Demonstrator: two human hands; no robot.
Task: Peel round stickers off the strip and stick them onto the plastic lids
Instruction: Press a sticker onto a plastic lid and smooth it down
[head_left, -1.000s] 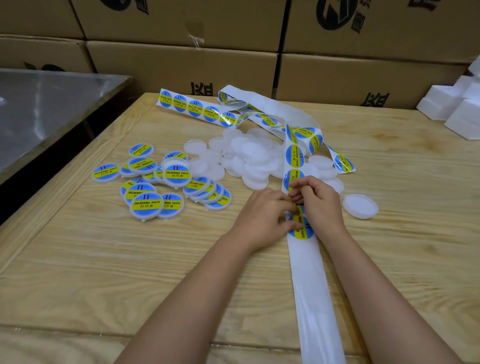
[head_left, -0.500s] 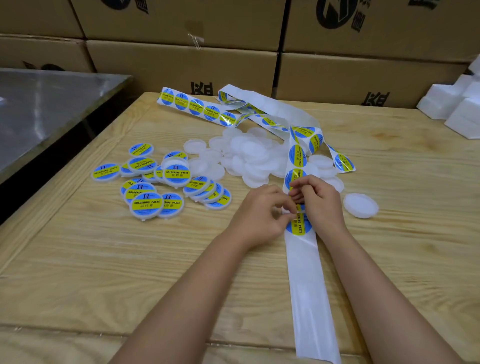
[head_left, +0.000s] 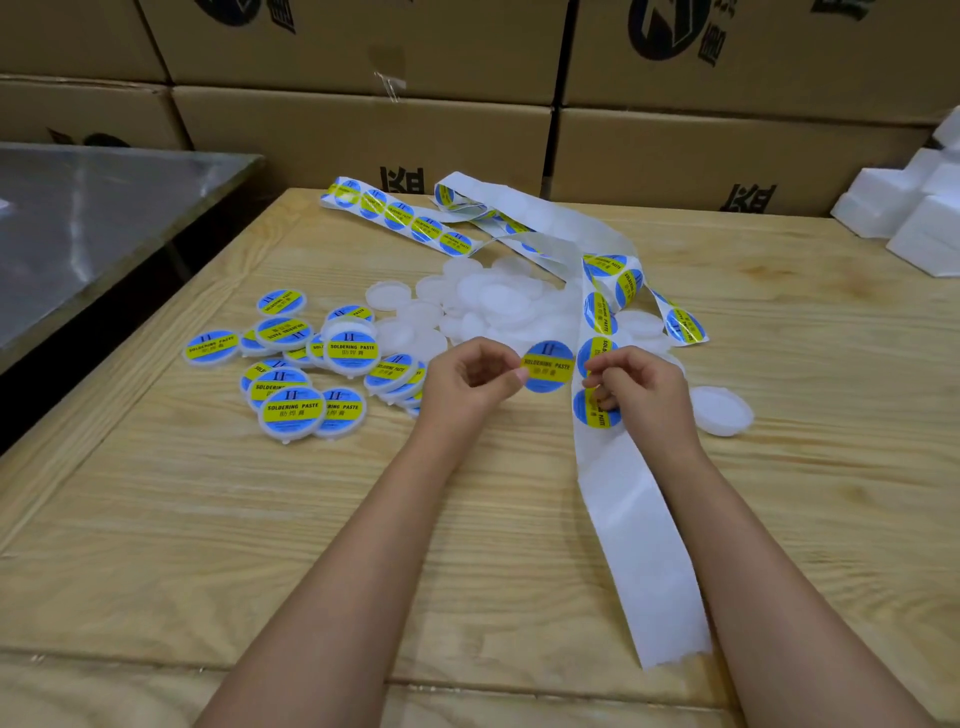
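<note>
While the left hand (head_left: 470, 379) holds a round blue-and-yellow paper sticker (head_left: 548, 366) just apart from the strip, its grip is closed on the sticker's nine o'clock edge, thumb and forefinger pinching it, with the print "SOLDERING PASTE" facing up.

At three o'clock of that sticker, the right hand (head_left: 639, 387) has its grip clamped on the long white backing strip (head_left: 639, 545). Its curled fingers cover part of the next sticker on the strip (head_left: 597, 415), and the thumb's hold is hard to make out.

From a ragged end at six o'clock, the strip runs up the pale wooden surface (head_left: 260, 519) to twelve o'clock. There it loops and twists, so several stickers show only edge-on.

A heap of plain translucent white plastic lids (head_left: 493, 306) lies at twelve o'clock of the hands, overlapping too much to count. Lids already labelled (head_left: 291, 410) are spread at nine o'clock, some half buried. One lone plain lid (head_left: 722, 410) sits at three o'clock, just beside the right hand.

Brown cardboard boxes (head_left: 363, 130) stand stacked at twelve o'clock, their black print cut by the frame. White foam blocks (head_left: 914, 218) are cropped at two o'clock.
</note>
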